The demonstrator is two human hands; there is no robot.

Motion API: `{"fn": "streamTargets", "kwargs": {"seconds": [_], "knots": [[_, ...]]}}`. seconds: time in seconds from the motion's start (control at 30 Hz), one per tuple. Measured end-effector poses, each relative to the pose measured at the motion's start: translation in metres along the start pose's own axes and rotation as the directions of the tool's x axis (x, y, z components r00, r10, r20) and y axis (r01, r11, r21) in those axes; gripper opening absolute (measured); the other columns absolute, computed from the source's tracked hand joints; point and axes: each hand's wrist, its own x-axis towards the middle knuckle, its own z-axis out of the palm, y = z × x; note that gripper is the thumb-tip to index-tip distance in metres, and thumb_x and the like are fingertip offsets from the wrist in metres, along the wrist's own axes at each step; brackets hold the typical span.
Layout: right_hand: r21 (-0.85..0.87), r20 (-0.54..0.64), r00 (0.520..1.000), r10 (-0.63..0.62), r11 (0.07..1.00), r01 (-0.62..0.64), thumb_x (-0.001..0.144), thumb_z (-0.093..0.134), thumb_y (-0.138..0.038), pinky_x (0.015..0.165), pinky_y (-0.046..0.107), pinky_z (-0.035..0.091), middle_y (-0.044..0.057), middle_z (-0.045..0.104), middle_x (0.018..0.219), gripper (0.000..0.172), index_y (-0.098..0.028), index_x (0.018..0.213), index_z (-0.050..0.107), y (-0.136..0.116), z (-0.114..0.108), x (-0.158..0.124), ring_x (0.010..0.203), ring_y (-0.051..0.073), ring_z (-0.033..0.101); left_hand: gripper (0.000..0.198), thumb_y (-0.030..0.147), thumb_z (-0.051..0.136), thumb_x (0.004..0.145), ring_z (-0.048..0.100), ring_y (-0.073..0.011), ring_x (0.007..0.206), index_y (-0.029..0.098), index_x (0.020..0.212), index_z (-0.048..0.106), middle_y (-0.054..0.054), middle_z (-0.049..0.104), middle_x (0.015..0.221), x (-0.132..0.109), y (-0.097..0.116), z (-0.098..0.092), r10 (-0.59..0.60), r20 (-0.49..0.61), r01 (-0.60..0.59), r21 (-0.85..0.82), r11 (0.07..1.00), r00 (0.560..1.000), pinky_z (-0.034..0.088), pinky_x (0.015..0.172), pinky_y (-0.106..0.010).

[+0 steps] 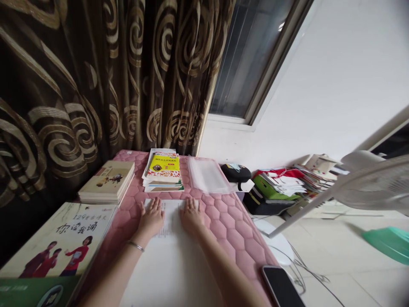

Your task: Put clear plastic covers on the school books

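Observation:
My left hand (151, 219) lies flat with fingers spread on the far left part of a white sheet of paper (172, 260). On the sheet's far right part rests my right hand (192, 219), also flat with its fingers stretched out. Small print shows between the hands; the near part of the sheet looks blank, and my forearms cover some of its edges. Just beyond my fingertips is a stack of booklets, topped by one with a yellow panel (165, 164). A pile of translucent plastic sleeves (209, 175) lies to the right of it.
The paper lies on a pink quilted cover (230, 232). Beige books (110, 181) and a larger illustrated book (51, 247) line the left side. A phone (283, 288) sits at the right edge. Beyond stand a fan (367, 181) and a black case (236, 174); cables cross the floor.

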Motion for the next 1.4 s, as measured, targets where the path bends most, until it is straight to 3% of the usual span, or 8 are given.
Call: {"fn": "streamTargets", "kwargs": {"seconds": [0.17, 0.47, 0.6, 0.77, 0.9, 1.03, 1.13, 1.4], "knots": [[0.123, 0.012, 0.954, -0.299, 0.947, 0.296, 0.103, 0.019, -0.042, 0.121, 0.046, 0.011, 0.011, 0.021, 0.16, 0.06, -0.012, 0.153, 0.03, -0.041, 0.016, -0.001, 0.15, 0.022, 0.015, 0.058, 0.018, 0.028, 0.092, 0.027, -0.0301, 0.147, 0.018, 0.15, 0.037, -0.011, 0.029, 0.159, 0.0, 0.003, 0.001, -0.012, 0.048, 0.012, 0.003, 1.0, 0.999, 0.006, 0.116, -0.068], [0.041, -0.013, 1.0, -0.012, 0.999, 0.012, 0.101, 0.023, -0.038, 0.122, 0.04, 0.008, 0.014, 0.01, 0.162, 0.064, -0.001, 0.154, 0.02, 0.034, 0.01, 0.004, 0.151, 0.025, 0.008, 0.057, 0.03, 0.027, 0.096, 0.029, -0.0302, 0.147, 0.011, 0.149, 0.037, -0.016, 0.029, 0.158, 0.001, 0.0, -0.001, -0.078, 0.024, 0.077, 0.033, 0.997, 0.997, 0.008, 0.116, -0.068], [0.025, -0.016, 1.0, -0.004, 1.0, 0.004, 0.1, 0.024, -0.036, 0.122, 0.04, 0.01, 0.014, 0.012, 0.162, 0.064, -0.002, 0.154, 0.02, 0.034, 0.011, 0.004, 0.151, 0.024, 0.008, 0.058, 0.029, 0.025, 0.097, 0.028, -0.0303, 0.147, 0.008, 0.149, 0.036, -0.019, 0.025, 0.158, -0.006, -0.011, -0.009, -0.164, 0.04, 0.16, 0.088, 0.983, 0.986, 0.013, 0.115, -0.067], [-0.023, 0.022, 1.0, 0.0, 1.0, 0.001, 0.099, 0.023, -0.035, 0.121, 0.044, 0.011, 0.016, 0.012, 0.162, 0.065, 0.0, 0.154, 0.019, 0.029, 0.005, 0.002, 0.151, 0.027, 0.012, 0.055, 0.026, 0.032, 0.095, 0.039, -0.0334, 0.141, 0.002, 0.141, 0.048, -0.024, 0.041, 0.15, -0.054, -0.027, -0.016, -0.127, 0.012, 0.125, 0.11, 0.986, 0.992, 0.032, 0.114, -0.054], [-0.135, -0.057, 0.998, 0.014, 0.991, -0.022, 0.096, 0.036, -0.03, 0.116, 0.059, 0.009, 0.019, 0.021, 0.161, 0.061, -0.005, 0.151, 0.032, -0.001, -0.001, 0.0, 0.149, 0.034, 0.015, 0.052, 0.033, 0.034, 0.096, 0.047, -0.0321, 0.136, 0.006, 0.135, 0.056, -0.021, 0.051, 0.144, -0.092, -0.029, -0.01, -0.107, -0.131, 0.114, 0.047, 0.992, 0.986, 0.04, 0.11, -0.048], [-0.043, -0.088, 0.982, -0.165, 0.986, 0.162, 0.092, 0.048, -0.049, 0.105, 0.049, 0.035, 0.023, 0.05, 0.141, 0.056, -0.01, 0.131, 0.057, -0.065, 0.007, -0.004, 0.129, 0.035, 0.046, 0.05, 0.035, 0.035, 0.096, 0.048, -0.0317, 0.135, 0.011, 0.133, 0.06, -0.017, 0.053, 0.144, -0.102, -0.028, -0.003, -0.134, -0.187, 0.139, 0.014, 0.99, 0.973, 0.041, 0.109, -0.05], [0.085, -0.1, 0.982, -0.159, 0.982, 0.168, 0.083, 0.059, -0.062, 0.098, 0.044, 0.042, 0.022, 0.059, 0.127, 0.065, -0.011, 0.124, 0.06, -0.103, 0.019, 0.0, 0.119, 0.034, 0.053, 0.05, 0.035, 0.035, 0.097, 0.049, -0.0316, 0.134, 0.011, 0.131, 0.062, -0.018, 0.054, 0.142, -0.101, -0.027, -0.001, -0.132, -0.2, 0.14, 0.028, 0.99, 0.971, 0.039, 0.11, -0.05], [0.107, -0.064, 0.995, -0.076, 0.991, 0.083, 0.077, 0.064, -0.066, 0.089, 0.038, 0.045, 0.016, 0.069, 0.116, 0.059, -0.016, 0.108, 0.07, -0.119, 0.018, 0.067, 0.106, 0.03, 0.064, 0.043, 0.032, 0.04, 0.095, 0.051, -0.0315, 0.131, 0.017, 0.127, 0.065, -0.013, 0.056, 0.142, -0.102, -0.024, 0.004, -0.181, -0.248, 0.184, -0.012, 0.983, 0.952, 0.039, 0.109, -0.051]]}}
